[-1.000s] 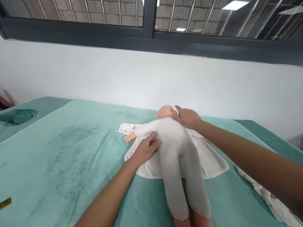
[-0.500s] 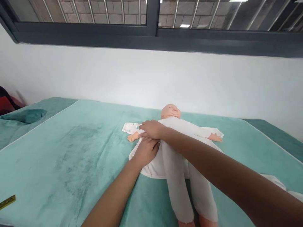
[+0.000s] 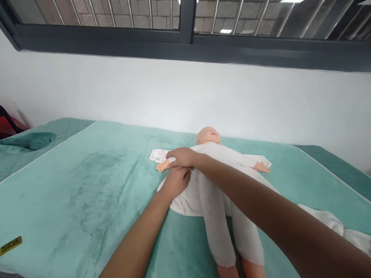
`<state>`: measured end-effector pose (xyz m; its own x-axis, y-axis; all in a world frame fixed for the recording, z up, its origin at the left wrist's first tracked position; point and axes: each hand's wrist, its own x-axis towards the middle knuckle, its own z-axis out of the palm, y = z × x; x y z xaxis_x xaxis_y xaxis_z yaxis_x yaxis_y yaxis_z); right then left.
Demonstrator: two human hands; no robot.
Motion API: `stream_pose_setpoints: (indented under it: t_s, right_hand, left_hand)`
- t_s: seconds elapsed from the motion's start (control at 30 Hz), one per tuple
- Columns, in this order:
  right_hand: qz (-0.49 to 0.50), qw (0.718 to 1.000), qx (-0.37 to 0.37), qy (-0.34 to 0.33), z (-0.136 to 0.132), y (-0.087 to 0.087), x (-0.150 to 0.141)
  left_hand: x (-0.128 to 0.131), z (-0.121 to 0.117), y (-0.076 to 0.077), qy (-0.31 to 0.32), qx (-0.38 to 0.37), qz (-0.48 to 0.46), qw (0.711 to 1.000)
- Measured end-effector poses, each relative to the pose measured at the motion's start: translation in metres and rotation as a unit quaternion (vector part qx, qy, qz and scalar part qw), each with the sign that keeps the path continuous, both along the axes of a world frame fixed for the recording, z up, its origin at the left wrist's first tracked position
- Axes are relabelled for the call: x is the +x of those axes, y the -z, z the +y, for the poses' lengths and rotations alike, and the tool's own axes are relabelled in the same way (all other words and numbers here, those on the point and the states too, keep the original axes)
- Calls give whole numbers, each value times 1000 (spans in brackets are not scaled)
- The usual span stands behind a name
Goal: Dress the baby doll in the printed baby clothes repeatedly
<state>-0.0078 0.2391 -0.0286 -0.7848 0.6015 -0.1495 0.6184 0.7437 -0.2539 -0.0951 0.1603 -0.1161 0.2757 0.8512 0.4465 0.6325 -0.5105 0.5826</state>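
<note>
A baby doll (image 3: 210, 185) in white clothing lies on its back, head toward the wall and arms spread wide. Beneath it is a spread white garment (image 3: 185, 210); its flat sleeve (image 3: 159, 155), printed inside, shows past the doll's hand on the left. My right hand (image 3: 182, 157) reaches across the doll's body, with thumb and fingers closed around the sleeved forearm at the left. Just below it, my left hand (image 3: 176, 182) is closed against the doll's side, fingers curled at the white cloth; its fingertips are partly hidden.
The doll lies on a green sheet (image 3: 87, 185) covering the bed. Crumpled white cloth (image 3: 327, 220) is at the right. A yellow label (image 3: 11, 246) is at lower left, and a red and black object (image 3: 7, 125) by the wall. A dark-framed window (image 3: 185, 42) is above.
My right hand has shifted slightly left along the doll's arm, its fingers now curled around the forearm. My left hand has moved up slightly and its fingers are more tightly curled.
</note>
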Motion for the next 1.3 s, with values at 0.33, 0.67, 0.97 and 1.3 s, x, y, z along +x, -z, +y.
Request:
stream_pose_setpoints:
  t_s: [0.33, 0.67, 0.97, 1.3]
  right_hand:
    - [122, 992, 10, 2, -5, -38, 44]
    - [-52, 995, 62, 65, -19, -35, 62]
    - [-52, 980, 150, 120, -23, -4, 29]
    - [200, 776, 159, 577, -63, 3, 203]
  left_hand:
    - [-9, 25, -6, -231, -92, -116, 962]
    - [-31, 29, -18, -189, -160, -344, 906]
    - [-13, 22, -25, -87, -164, -372, 909]
    - [-10, 14, -22, -176, -95, -251, 947]
